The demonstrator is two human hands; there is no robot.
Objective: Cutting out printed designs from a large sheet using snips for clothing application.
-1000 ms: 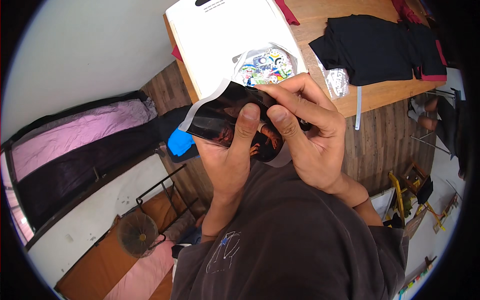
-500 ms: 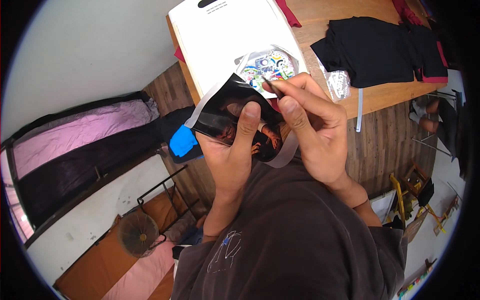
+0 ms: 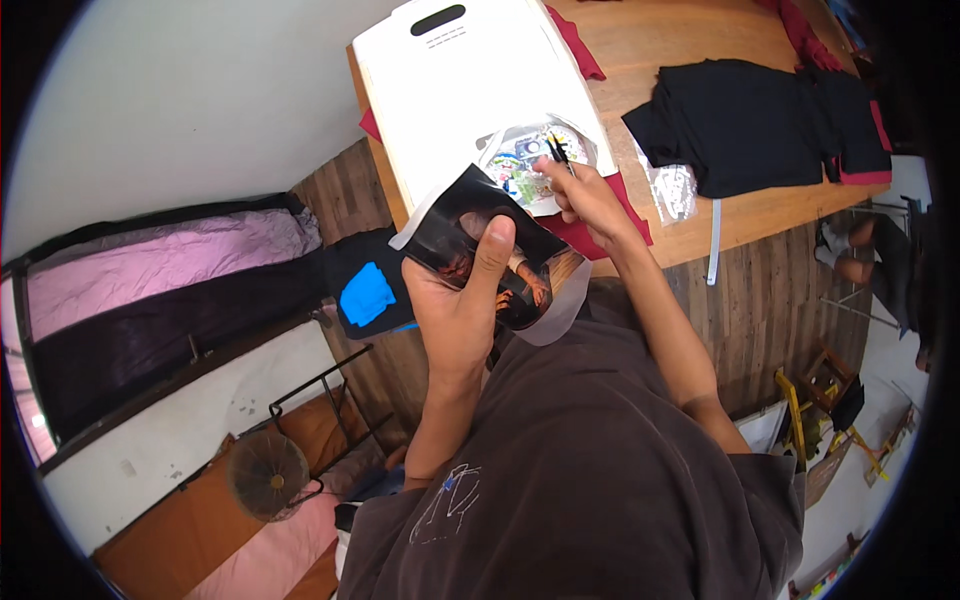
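Observation:
My left hand (image 3: 462, 300) holds up a dark glossy printed sheet (image 3: 462, 222) with a pale curled edge, thumb pressed on its face. My right hand (image 3: 588, 195) reaches forward to the table edge, fingers pinched on a thin black tool (image 3: 556, 150). The tool's tip is over a colourful printed sheet (image 3: 520, 165) that lies on the near end of a white board with a handle slot (image 3: 440, 80). Whether the tool touches that sheet is unclear.
The board rests on red cloth (image 3: 592, 236) on a wooden table (image 3: 680, 40). A black t-shirt (image 3: 760, 120) and a small clear plastic bag (image 3: 672, 190) lie to the right. A white strip (image 3: 712, 240) hangs off the table edge. Below are a wooden floor and a fan (image 3: 265, 475).
My right hand has left the dark sheet and stretched forward to the colourful sheet on the board. My left hand keeps the dark sheet, now lower and nearer my chest.

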